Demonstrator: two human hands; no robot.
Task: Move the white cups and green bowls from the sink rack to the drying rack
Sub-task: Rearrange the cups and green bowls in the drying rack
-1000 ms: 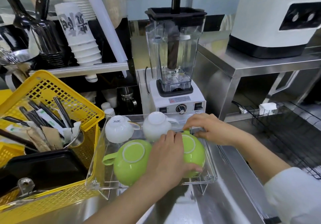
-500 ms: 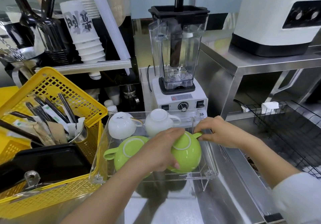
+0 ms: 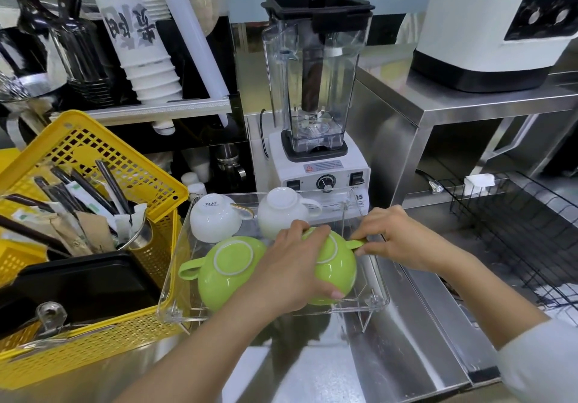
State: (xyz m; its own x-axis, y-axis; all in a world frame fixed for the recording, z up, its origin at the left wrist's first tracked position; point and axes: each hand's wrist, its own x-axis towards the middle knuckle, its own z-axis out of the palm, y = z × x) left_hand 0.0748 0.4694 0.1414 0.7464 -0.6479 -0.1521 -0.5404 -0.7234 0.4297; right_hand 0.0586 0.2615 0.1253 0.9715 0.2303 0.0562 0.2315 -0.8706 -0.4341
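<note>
A clear acrylic sink rack [image 3: 175, 290] spans the sink and holds two upside-down white cups [image 3: 215, 221] [image 3: 281, 212] at the back and two upside-down green bowls in front. My left hand [image 3: 291, 268] wraps over the right green bowl [image 3: 339, 265], which is tilted. My right hand [image 3: 397, 240] pinches that bowl's handle on its right side. The left green bowl [image 3: 228, 265] lies untouched beside it. The black wire drying rack [image 3: 525, 224] stands to the right on the steel counter.
A yellow basket [image 3: 93, 152] with cutlery and a black tray sits left of the sink rack. A blender [image 3: 316, 105] stands right behind the cups. A white machine [image 3: 497, 24] rests on a steel shelf above the drying rack.
The right green bowl has been tipped up under my left hand, and my right hand has closed on its handle. The view has shifted slightly.
</note>
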